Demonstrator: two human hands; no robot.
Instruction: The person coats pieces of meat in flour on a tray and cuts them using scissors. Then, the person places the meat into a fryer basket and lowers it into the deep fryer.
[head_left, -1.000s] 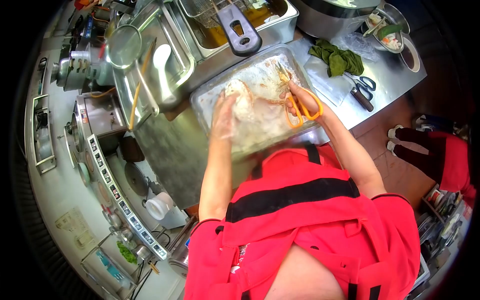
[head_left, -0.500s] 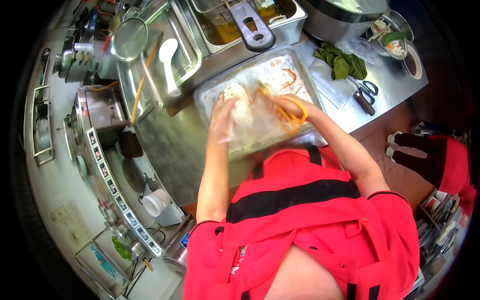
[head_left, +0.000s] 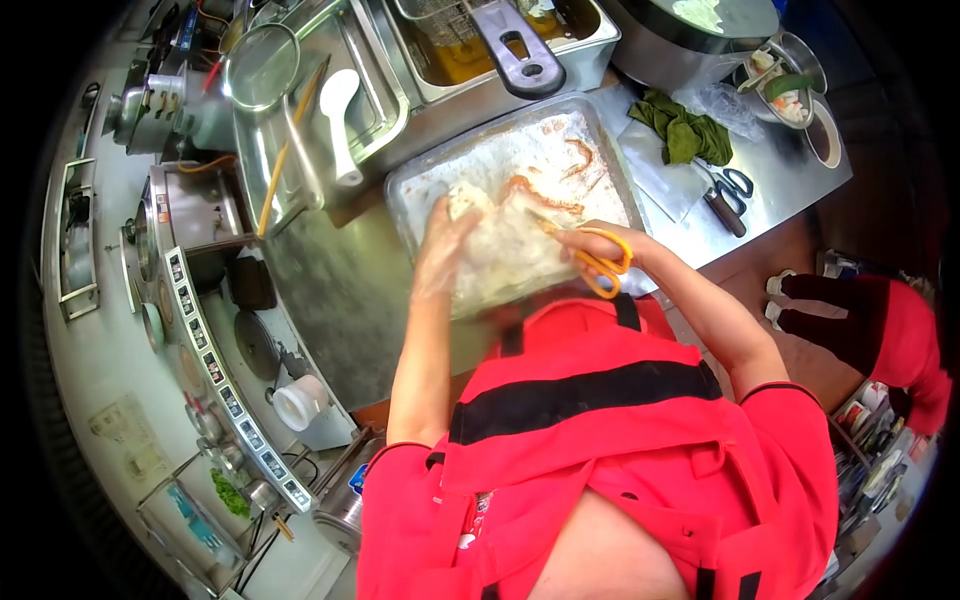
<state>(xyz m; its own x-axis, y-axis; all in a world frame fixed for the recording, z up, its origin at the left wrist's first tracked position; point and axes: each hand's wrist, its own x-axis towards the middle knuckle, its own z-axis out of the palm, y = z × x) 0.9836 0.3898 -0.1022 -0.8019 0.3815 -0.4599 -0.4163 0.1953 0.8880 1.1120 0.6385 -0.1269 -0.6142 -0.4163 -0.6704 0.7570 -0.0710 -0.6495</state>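
Observation:
My left hand [head_left: 443, 240] is closed on a pale, whitish lump of food [head_left: 468, 200] over the metal tray [head_left: 408, 185]; a clear plastic glove seems to cover that hand. In my right hand [head_left: 598, 244] are scissors with orange handles [head_left: 610, 275], their blades pointing left toward the food and partly blurred. More whitish, filmy material lies between the hands, too smeared to name. Reddish-brown sauce streaks [head_left: 580, 155] mark the tray's far right part.
Behind the tray stands a fryer [head_left: 590, 55] with oil and a basket handle [head_left: 520, 60]. A white spoon [head_left: 340, 120] and a strainer [head_left: 262, 68] lie at left. On the right are a green cloth [head_left: 685, 128] and dark-handled scissors [head_left: 735, 185]. Another person [head_left: 870, 310] stands at far right.
My right hand has drawn back slightly to the right and down with the scissors, leaving more of the sauce streaks visible. My left hand stays at the food.

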